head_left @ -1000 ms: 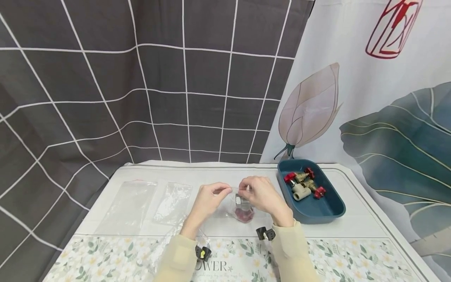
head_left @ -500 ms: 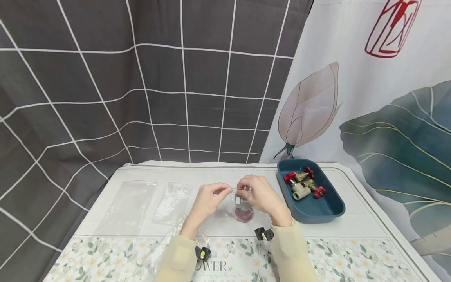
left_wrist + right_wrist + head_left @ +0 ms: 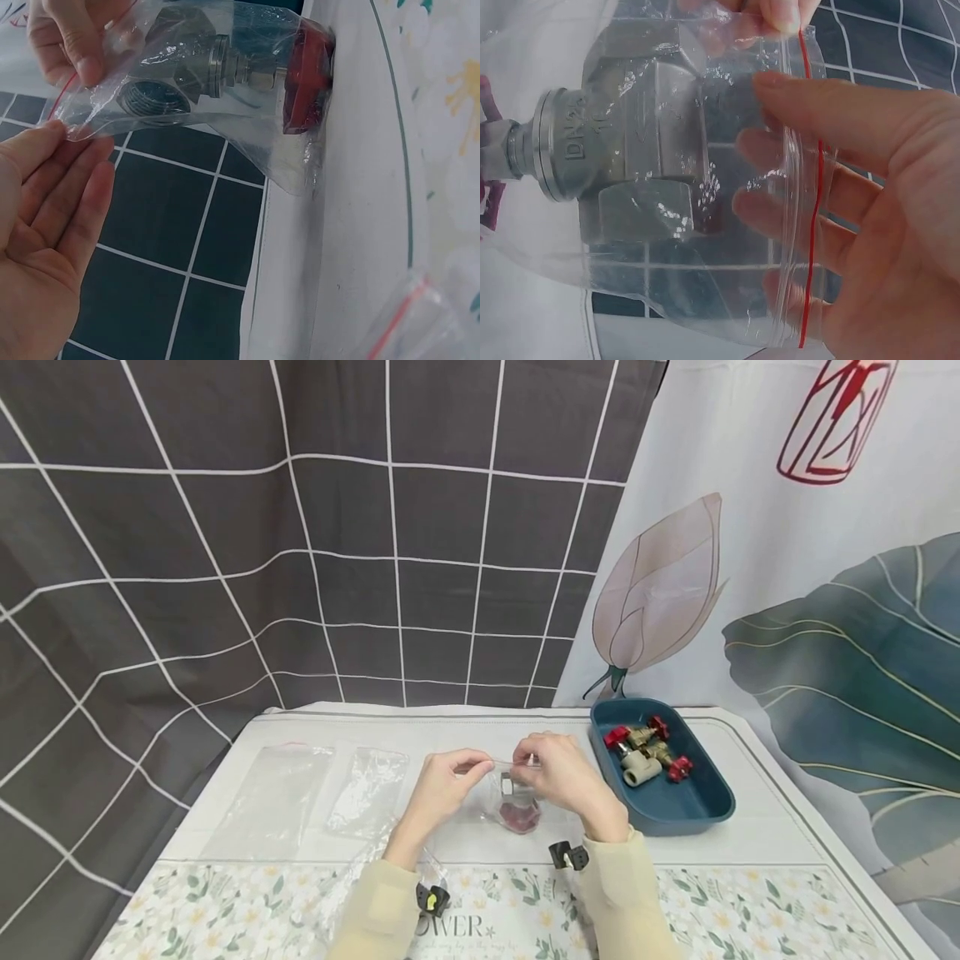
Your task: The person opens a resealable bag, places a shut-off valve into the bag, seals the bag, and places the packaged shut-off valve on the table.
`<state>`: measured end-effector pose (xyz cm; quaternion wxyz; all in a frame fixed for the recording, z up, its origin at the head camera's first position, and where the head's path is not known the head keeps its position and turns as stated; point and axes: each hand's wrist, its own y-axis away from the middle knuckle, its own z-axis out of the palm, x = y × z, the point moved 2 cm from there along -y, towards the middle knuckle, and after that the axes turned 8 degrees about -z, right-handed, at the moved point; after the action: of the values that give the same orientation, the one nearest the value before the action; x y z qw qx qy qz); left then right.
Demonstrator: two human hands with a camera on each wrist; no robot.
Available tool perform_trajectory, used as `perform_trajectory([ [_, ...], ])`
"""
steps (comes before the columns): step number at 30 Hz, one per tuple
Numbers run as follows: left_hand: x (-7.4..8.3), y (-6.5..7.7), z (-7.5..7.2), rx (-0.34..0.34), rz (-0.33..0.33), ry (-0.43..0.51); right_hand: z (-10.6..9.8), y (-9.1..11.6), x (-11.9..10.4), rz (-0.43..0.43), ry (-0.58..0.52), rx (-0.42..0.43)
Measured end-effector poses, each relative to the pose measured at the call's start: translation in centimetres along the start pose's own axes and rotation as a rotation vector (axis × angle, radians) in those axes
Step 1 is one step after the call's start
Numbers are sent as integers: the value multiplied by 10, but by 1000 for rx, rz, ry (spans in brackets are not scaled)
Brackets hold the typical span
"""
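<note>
A clear zip-lock bag [image 3: 705,277] with a red line along its mouth stands between my hands on the white table. Inside it is a grey metal valve [image 3: 641,120] with a red handwheel [image 3: 304,79], wheel downward against the tabletop. My left hand [image 3: 442,787] pinches one corner of the bag's mouth between thumb and fingers. Farther along the same edge, my right hand [image 3: 561,781] holds the zip strip, thumb on one side and fingers showing through the plastic on the other. The bag's upper part is partly hidden by the right hand in the head view.
To the right a blue bin [image 3: 705,800] holds several brass and pale valves [image 3: 641,768] with red handles. Two flat clear bags [image 3: 273,793] lie on the left, and more crumpled plastic [image 3: 352,877] is by the left forearm. A floral cloth [image 3: 712,902] covers the table's front.
My right hand slid slightly left along the bag's mouth toward the left hand, then back right. The left hand and the valve stayed nearly still.
</note>
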<state>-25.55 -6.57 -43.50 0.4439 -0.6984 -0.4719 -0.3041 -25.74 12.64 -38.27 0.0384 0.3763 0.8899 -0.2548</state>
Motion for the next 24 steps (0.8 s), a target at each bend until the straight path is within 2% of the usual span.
perform_trajectory([
  [15, 2, 0, 1, -8, 4, 0, 0, 1, 1, -69, -39, 36],
  [24, 1, 0, 1, -6, -12, 0, -2, 3, 7, 40, -71, -28],
])
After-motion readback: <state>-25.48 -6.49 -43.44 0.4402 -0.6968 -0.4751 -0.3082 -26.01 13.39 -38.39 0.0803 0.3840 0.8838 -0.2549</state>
